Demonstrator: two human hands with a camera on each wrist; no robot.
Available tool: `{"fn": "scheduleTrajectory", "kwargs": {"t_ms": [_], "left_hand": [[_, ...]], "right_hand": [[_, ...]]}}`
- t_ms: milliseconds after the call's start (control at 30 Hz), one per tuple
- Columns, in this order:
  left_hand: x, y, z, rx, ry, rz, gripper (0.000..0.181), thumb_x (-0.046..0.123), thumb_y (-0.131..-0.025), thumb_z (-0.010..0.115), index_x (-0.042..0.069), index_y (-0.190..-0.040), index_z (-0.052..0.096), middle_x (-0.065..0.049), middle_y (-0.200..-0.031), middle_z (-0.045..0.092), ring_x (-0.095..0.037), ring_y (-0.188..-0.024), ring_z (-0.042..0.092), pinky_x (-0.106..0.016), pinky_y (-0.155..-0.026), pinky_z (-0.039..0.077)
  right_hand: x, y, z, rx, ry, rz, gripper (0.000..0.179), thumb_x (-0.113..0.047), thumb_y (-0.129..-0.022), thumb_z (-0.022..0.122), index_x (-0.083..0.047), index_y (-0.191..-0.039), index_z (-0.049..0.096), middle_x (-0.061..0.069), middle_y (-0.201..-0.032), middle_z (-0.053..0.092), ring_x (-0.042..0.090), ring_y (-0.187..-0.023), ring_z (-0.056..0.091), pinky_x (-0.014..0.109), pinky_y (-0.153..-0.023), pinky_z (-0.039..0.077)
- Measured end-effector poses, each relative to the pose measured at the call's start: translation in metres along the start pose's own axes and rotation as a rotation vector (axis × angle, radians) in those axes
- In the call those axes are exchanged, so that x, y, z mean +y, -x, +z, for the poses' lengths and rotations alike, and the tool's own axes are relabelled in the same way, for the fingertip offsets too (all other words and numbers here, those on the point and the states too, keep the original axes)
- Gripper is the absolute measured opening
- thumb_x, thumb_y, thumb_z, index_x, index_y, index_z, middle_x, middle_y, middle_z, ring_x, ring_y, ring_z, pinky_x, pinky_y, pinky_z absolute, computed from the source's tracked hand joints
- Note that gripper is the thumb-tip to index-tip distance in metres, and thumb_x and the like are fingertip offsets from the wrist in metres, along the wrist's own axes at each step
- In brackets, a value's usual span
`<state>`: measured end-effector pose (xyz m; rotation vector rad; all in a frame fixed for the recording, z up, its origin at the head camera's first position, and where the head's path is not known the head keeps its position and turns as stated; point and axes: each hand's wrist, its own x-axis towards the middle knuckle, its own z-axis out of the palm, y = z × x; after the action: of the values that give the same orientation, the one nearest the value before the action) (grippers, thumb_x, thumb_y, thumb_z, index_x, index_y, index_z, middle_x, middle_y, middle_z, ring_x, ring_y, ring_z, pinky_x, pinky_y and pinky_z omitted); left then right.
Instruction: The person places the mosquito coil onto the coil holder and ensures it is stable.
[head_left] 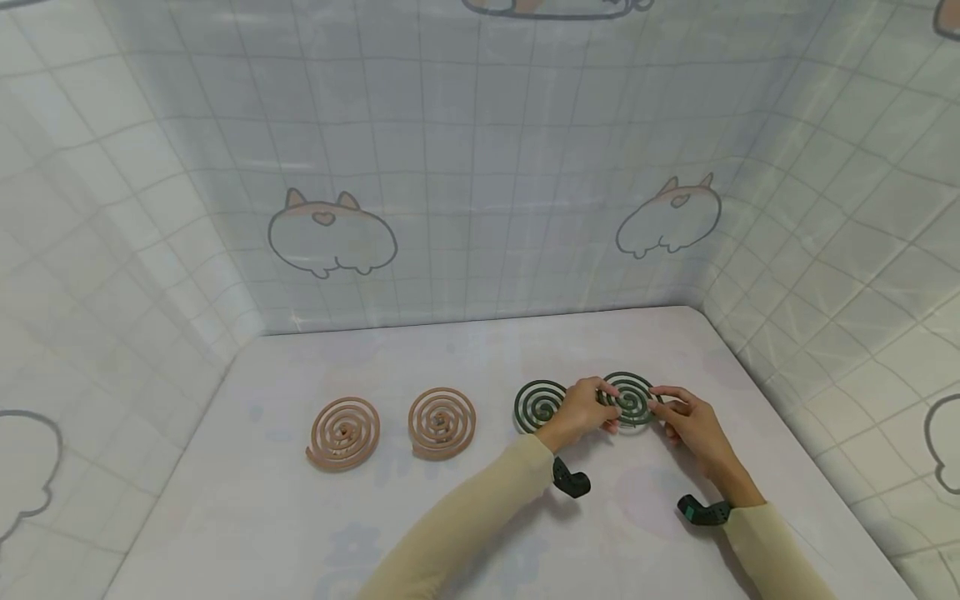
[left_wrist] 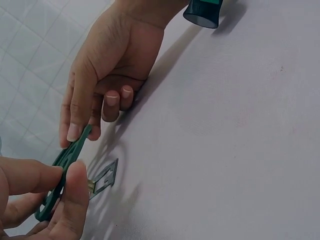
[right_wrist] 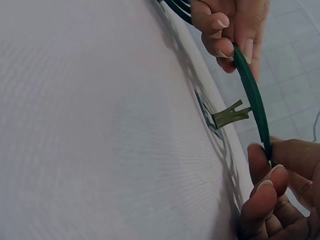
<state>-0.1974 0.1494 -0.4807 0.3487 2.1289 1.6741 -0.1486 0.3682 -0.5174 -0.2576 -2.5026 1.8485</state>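
A dark green mosquito coil (head_left: 628,402) is held between both hands at the right of the table. My left hand (head_left: 582,410) pinches its left edge between thumb and fingers; my right hand (head_left: 693,423) pinches the opposite edge. Beneath the coil, the right wrist view shows a small metal coil stand (right_wrist: 231,117), its upright prongs meeting the coil's underside near the middle. The stand's flat base (left_wrist: 106,179) is at the table surface. Another green coil (head_left: 534,406) lies just left, partly hidden behind my left hand.
Two brown mosquito coils (head_left: 344,433) lie farther left on the white table (head_left: 255,517). Pale tiled-pattern sheets (head_left: 450,167) with cartoon drawings rise behind the table and along both sides. Dark wrist devices (head_left: 703,510) sit below both hands.
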Motion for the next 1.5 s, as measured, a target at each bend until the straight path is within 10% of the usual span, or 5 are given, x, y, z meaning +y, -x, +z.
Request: {"fn": "scheduleTrajectory", "kwargs": {"t_ms": [1500], "left_hand": [[-0.0041, 0.0002, 0.0015, 0.034, 0.026, 0.009, 0.020, -0.004, -0.093, 0.073, 0.005, -0.110, 0.070, -0.006, -0.072, 0.068, -0.016, -0.057, 0.067, -0.038, -0.065, 0.062]], "right_hand": [[0.0011, 0.0032, 0.0044, 0.023, -0.020, -0.037, 0.050, -0.034, -0.100, 0.071, -0.004, -0.137, 0.056, 0.004, -0.091, 0.065, 0.013, -0.063, 0.051, 0.028, -0.053, 0.048]]}}
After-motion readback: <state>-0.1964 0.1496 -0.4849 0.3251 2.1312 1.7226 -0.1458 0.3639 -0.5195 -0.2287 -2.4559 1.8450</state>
